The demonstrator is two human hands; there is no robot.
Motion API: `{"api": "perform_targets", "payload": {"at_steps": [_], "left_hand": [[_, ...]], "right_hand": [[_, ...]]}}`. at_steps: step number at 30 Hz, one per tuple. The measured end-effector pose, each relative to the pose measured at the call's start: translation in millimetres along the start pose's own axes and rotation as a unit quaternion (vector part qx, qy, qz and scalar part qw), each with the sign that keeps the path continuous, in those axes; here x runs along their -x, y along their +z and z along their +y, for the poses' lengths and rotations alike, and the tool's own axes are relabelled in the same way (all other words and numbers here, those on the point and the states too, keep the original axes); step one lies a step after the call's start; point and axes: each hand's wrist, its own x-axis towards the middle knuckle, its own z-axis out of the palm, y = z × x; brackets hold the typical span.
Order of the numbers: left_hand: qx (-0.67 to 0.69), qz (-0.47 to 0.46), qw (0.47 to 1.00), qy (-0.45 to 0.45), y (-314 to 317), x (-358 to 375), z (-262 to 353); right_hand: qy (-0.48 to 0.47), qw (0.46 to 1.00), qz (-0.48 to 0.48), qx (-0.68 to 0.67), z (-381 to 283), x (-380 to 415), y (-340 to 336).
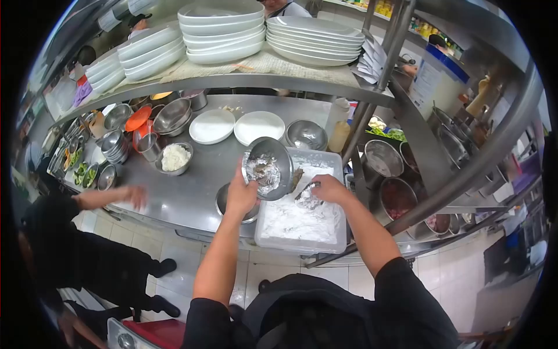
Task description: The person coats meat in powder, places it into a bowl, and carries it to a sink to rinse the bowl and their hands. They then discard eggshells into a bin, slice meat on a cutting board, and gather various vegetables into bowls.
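Note:
My left hand (240, 195) grips a steel bowl (268, 168) tilted on its side over a white tub of flour (302, 212); floured pieces of food cling inside the bowl. My right hand (325, 189), dusted white, is closed on a floured piece of food (307, 198) just above the flour, right beside the bowl's mouth. A smaller steel bowl (224, 200) sits under my left wrist on the steel counter (192, 186).
Two white plates (235, 125), a bowl of white shreds (174, 158) and several steel bowls stand on the counter. Stacked plates (261, 32) fill the shelf above. Another person's hand (135, 196) reaches onto the counter at left. Steel containers (395, 186) sit at right.

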Motion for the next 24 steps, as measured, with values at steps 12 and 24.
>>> {"api": "perform_targets", "payload": {"at_steps": [12,24], "left_hand": [[-0.061,-0.066,0.996,0.002,46,-34,-32],[0.160,0.051,0.983,0.071,-5,-9,2]], "right_hand": [[-0.170,0.982,0.040,-0.064,-41,-48,-49],[-0.250,0.881,0.124,0.382,13,-79,86]]}}
